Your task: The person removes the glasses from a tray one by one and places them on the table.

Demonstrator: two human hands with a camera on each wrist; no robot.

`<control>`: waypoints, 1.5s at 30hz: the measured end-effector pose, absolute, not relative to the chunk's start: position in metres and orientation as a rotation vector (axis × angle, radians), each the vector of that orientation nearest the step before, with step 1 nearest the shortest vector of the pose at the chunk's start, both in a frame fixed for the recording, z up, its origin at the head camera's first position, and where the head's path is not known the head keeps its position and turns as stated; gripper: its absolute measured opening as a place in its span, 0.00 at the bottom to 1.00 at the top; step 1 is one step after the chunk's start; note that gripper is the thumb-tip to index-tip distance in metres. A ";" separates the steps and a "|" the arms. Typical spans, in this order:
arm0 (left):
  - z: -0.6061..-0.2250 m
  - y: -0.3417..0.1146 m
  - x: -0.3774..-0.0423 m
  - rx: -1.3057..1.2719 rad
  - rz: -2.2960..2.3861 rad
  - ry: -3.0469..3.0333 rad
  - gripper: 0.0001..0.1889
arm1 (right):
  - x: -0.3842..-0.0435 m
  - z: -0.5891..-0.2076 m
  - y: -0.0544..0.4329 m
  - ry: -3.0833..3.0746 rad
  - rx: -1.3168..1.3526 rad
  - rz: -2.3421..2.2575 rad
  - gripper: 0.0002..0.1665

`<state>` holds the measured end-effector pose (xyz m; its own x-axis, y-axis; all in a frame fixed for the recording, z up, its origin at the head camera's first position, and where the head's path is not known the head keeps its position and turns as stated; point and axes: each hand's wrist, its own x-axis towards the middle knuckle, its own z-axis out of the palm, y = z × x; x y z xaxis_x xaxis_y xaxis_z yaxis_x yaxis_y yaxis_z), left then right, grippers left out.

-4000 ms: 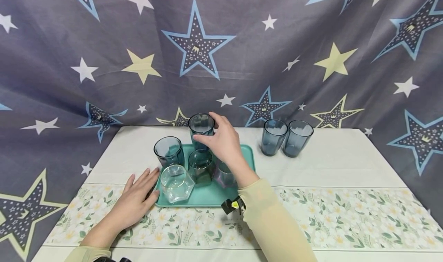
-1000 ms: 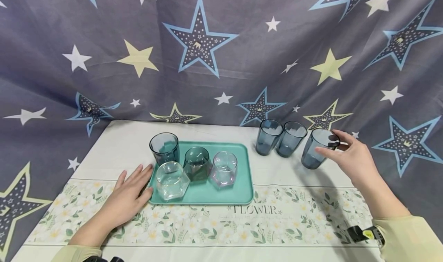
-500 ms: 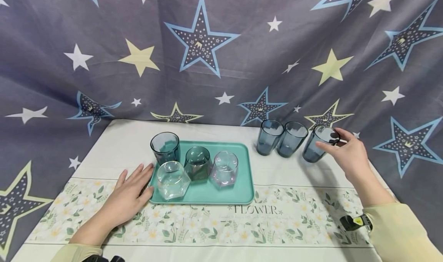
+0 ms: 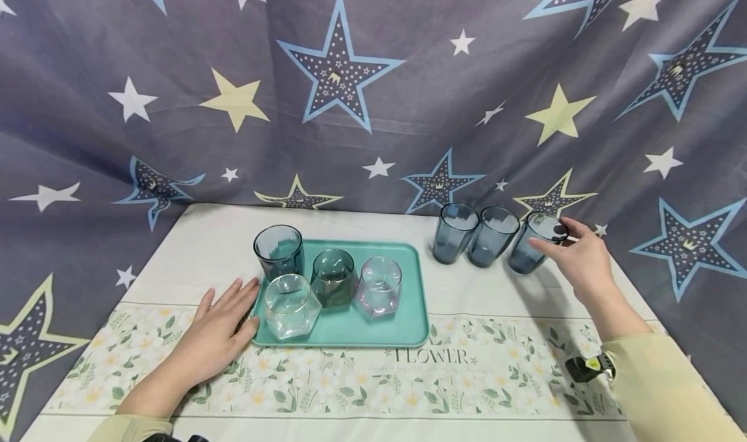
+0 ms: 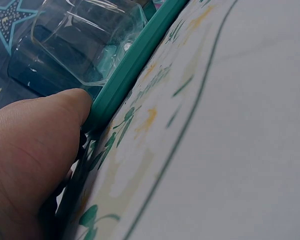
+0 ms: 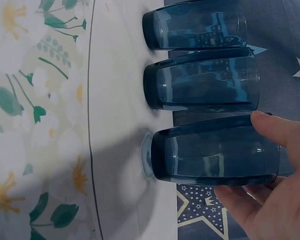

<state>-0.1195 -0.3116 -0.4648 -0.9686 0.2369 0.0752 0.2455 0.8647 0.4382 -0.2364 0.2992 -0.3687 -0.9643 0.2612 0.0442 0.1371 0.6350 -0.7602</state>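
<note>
My right hand (image 4: 583, 260) grips a blue drinking glass (image 6: 215, 152) near its rim, thumb on one side and fingers on the other. The glass is upright at the back right, its base close over the white tablecloth. Beside it, two matching blue glasses (image 4: 493, 238) (image 4: 454, 234) stand in a row. My left hand (image 4: 216, 332) lies flat on the table with fingers spread, thumb and fingertips at the left edge of a green tray (image 4: 408, 325). On the tray are another blue glass (image 4: 279, 251), a clear faceted glass (image 4: 292, 309), a grey-green one (image 4: 334, 280) and a pinkish one (image 4: 378, 286).
A white tablecloth (image 4: 350, 396) with a printed flower band covers the table. Behind it hangs a dark curtain (image 4: 373, 157) with stars, close to the row of blue glasses.
Over four seconds my right hand has carried a blue glass from the tray's back to the right end of the row. Lately it shifted slightly back and left. My left hand stays put.
</note>
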 end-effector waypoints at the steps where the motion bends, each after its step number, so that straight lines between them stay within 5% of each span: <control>1: -0.465 -0.312 -0.119 -0.389 -0.714 -3.014 0.34 | -0.237 -0.369 0.299 -2.706 -0.333 1.236 0.59; 35: -0.464 -0.311 -0.119 -0.381 -0.710 -3.018 0.34 | -0.245 -0.380 0.299 -2.740 -0.198 1.302 0.59; 45: -0.463 -0.312 -0.118 -0.381 -0.699 -3.017 0.34 | -0.240 -0.353 0.289 -2.722 -0.100 1.027 0.62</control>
